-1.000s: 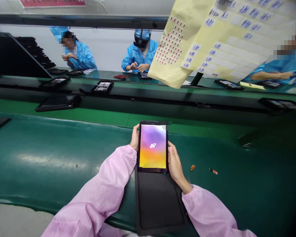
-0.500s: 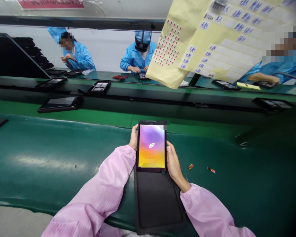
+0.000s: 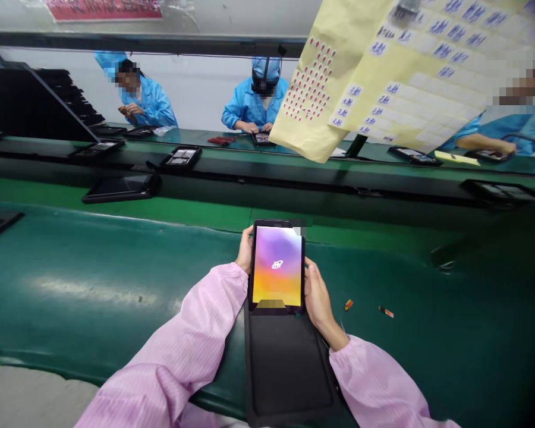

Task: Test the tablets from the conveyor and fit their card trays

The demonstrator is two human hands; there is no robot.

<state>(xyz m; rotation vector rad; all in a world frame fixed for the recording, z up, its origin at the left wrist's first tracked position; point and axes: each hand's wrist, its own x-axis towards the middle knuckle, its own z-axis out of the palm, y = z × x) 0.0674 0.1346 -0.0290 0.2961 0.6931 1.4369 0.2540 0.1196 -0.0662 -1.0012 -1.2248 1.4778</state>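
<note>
Over on the left, a dark device (image 3: 118, 187) lies flat on the belt strip behind our green surface (image 3: 93, 279), and across the line a co-worker in a blue coat (image 3: 150, 106) sits with both hands up in front of them.

Moving toward the middle, our left hand (image 3: 244, 252) is wrapped around the left edge of the tablet (image 3: 277, 266), fingers curled behind it. We've got the tablet lifted and tipped up toward us, screen lit (purple fading to orange, with a little white logo in the middle). Its bottom edge sits right at the far end of the black tray (image 3: 285, 362), which lies flat on the surface between our pink sleeves.

Our right hand (image 3: 317, 300) clamps the right edge, thumb along the side of the frame and the rest of the fingers hidden behind. So both hands are closed on it, one per side.

Just right of that hand, two orange bits (image 3: 348, 304) lie on the surface, a little apart from each other. Up top right, a yellow sheet (image 3: 383, 77) covered in small labels hangs down in front of the far bench.
</note>
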